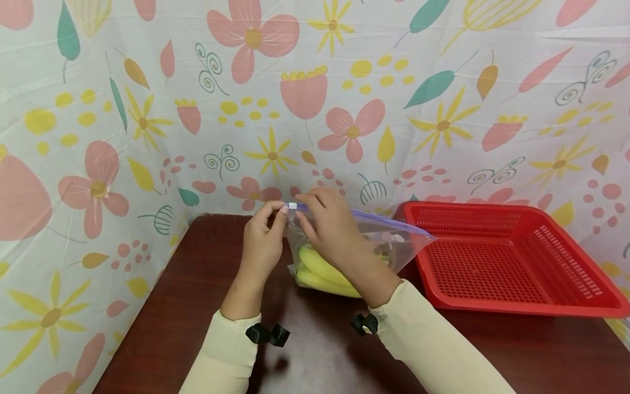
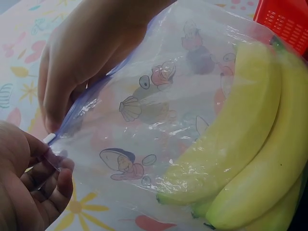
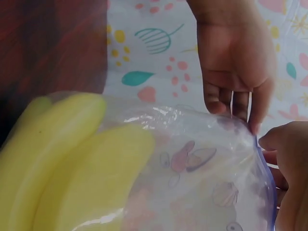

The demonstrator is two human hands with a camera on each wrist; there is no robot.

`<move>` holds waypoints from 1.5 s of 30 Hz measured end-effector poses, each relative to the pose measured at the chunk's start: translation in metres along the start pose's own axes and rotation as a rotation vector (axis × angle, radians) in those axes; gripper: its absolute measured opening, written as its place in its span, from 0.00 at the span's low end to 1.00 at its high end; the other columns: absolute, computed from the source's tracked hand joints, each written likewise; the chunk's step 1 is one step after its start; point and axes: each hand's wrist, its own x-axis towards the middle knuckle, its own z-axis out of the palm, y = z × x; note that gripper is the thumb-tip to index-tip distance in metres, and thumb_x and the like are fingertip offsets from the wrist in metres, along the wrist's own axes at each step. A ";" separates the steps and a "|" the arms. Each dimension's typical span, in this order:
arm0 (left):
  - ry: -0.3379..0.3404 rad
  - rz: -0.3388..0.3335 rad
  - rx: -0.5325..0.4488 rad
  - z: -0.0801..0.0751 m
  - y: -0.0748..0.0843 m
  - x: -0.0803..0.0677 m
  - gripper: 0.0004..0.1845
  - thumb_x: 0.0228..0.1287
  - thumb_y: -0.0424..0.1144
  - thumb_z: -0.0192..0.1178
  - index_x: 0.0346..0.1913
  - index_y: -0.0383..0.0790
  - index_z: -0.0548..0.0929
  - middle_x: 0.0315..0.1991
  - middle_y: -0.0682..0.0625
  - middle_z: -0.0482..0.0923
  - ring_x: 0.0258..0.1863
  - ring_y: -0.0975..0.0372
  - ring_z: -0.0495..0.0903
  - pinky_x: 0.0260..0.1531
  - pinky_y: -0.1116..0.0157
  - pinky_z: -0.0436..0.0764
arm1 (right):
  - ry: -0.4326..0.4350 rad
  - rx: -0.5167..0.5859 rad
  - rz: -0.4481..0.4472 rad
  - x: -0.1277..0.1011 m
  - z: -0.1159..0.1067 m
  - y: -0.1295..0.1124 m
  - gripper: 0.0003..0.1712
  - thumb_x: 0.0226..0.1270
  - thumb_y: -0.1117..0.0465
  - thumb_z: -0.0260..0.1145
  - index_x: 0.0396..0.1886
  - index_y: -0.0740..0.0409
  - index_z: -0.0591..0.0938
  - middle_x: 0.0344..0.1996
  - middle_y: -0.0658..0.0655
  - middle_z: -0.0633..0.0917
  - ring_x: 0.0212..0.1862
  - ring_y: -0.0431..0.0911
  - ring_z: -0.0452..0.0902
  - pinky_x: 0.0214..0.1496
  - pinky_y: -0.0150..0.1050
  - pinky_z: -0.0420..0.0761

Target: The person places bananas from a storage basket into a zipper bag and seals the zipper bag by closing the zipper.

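Note:
A clear zip bag (image 1: 408, 251) with a purple zip strip and printed cartoon figures holds several yellow bananas (image 1: 320, 271). At the bag's top left corner, my left hand (image 1: 263, 241) pinches the plastic between thumb and fingers, right beside the white slider (image 1: 292, 206). My right hand (image 1: 330, 224) holds the zip edge just right of the slider, thumb on the near side and fingers over the far side. In the left wrist view the bananas (image 2: 231, 130) lie low in the bag, away from the slider (image 2: 49, 138). The right wrist view shows both hands meeting at the purple strip (image 3: 267, 168).
To the right, a red plastic basket (image 1: 531, 310) with perforated walls stands on the dark brown table (image 1: 305, 350), close to the bag's right corner. A flower-patterned cloth (image 1: 305, 137) hangs behind and to the left. Small black devices sit at both sleeve cuffs.

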 end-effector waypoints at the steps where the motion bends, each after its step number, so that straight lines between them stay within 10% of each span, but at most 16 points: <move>1: -0.003 0.001 -0.002 0.000 0.000 0.000 0.14 0.78 0.49 0.53 0.47 0.45 0.83 0.31 0.45 0.77 0.28 0.58 0.73 0.26 0.69 0.74 | 0.007 0.002 -0.004 0.001 0.001 -0.001 0.16 0.73 0.59 0.65 0.56 0.61 0.83 0.49 0.59 0.84 0.54 0.55 0.80 0.63 0.50 0.77; 23: 0.072 0.070 -0.094 0.013 0.002 -0.005 0.12 0.77 0.43 0.55 0.46 0.41 0.85 0.35 0.45 0.83 0.33 0.44 0.79 0.30 0.71 0.78 | -0.042 0.019 0.122 0.011 0.002 -0.023 0.06 0.77 0.62 0.59 0.42 0.57 0.82 0.37 0.55 0.83 0.43 0.51 0.81 0.60 0.52 0.76; 45: 0.122 0.068 -0.082 0.017 -0.001 -0.007 0.13 0.77 0.44 0.56 0.49 0.40 0.86 0.38 0.46 0.84 0.31 0.63 0.80 0.29 0.71 0.80 | -0.066 -0.007 0.177 0.014 0.002 -0.027 0.08 0.77 0.60 0.58 0.41 0.56 0.82 0.37 0.55 0.84 0.41 0.52 0.81 0.57 0.54 0.76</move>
